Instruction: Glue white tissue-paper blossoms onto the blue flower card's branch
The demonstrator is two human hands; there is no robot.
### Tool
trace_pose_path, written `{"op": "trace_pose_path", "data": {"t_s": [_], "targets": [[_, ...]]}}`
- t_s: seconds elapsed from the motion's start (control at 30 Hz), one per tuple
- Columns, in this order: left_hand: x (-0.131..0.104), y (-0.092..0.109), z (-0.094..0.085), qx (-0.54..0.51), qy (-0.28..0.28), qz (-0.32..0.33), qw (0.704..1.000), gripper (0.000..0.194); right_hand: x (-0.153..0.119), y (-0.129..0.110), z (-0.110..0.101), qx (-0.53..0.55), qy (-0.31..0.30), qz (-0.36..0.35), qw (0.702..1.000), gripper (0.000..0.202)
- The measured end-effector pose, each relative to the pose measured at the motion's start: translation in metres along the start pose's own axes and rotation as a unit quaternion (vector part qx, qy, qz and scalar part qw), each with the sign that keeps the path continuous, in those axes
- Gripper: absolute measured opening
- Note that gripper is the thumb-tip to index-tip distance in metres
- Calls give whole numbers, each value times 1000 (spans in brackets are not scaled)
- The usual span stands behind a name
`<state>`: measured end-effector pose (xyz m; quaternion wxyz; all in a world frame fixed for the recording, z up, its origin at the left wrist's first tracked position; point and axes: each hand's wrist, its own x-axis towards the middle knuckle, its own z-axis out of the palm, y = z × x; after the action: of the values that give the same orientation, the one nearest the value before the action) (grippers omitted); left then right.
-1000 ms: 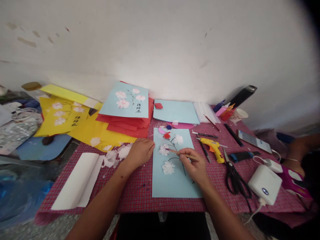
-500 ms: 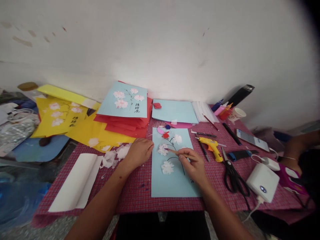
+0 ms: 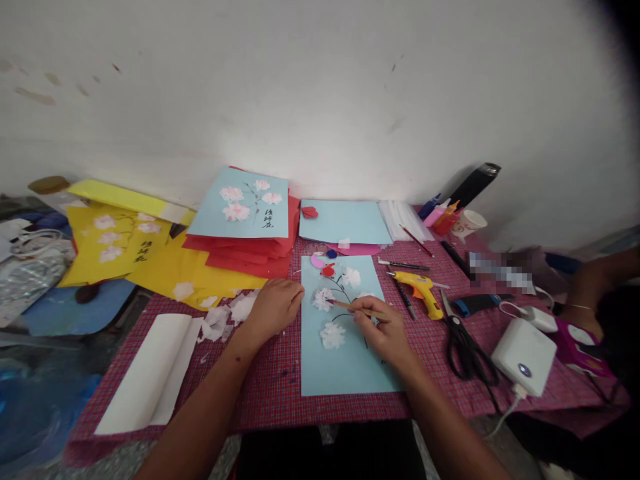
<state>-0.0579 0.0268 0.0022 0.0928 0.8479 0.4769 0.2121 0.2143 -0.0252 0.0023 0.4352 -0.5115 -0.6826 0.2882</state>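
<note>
A sheet of light blue paper (image 3: 345,373) lies before me with painted dark stems and white paper flowers stuck on it. My right hand (image 3: 384,333) grips a paintbrush (image 3: 361,309), its tip at the left white flower (image 3: 324,299). Curled at the left edge of the sheet, my left hand (image 3: 279,307) rests on the tablecloth; its fingers are bent and partly hidden. Beside it lie torn white tissue pieces (image 3: 217,323). Just above the sheet sit dabs of paint: red (image 3: 328,270), pink (image 3: 317,261) and dark blue (image 3: 332,254).
Red and blue cards (image 3: 240,248) stand stacked behind, with yellow sheets (image 3: 155,267) to their left. On the right are a yellow glue gun (image 3: 423,288), black scissors (image 3: 465,353), a white power bank (image 3: 525,357), paint bottles (image 3: 440,215) and a paper cup (image 3: 469,224). Another person's arm (image 3: 590,293) is at far right.
The view has shifted slightly, moving the scene a little to the left. The brush tip stays at the same flower, and my left hand keeps its place beside the sheet.
</note>
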Motion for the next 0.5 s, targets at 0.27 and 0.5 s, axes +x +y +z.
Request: {"op": "trace_pose_path", "data": {"t_s": [0.27, 0.5], "targets": [[0, -1, 2, 1, -1, -1, 1000, 22, 1, 3, -3, 30, 43, 19, 998, 11], [0, 0, -1, 3, -2, 0, 1000, 21, 4, 1, 1, 0, 17, 13, 1000, 13]]}}
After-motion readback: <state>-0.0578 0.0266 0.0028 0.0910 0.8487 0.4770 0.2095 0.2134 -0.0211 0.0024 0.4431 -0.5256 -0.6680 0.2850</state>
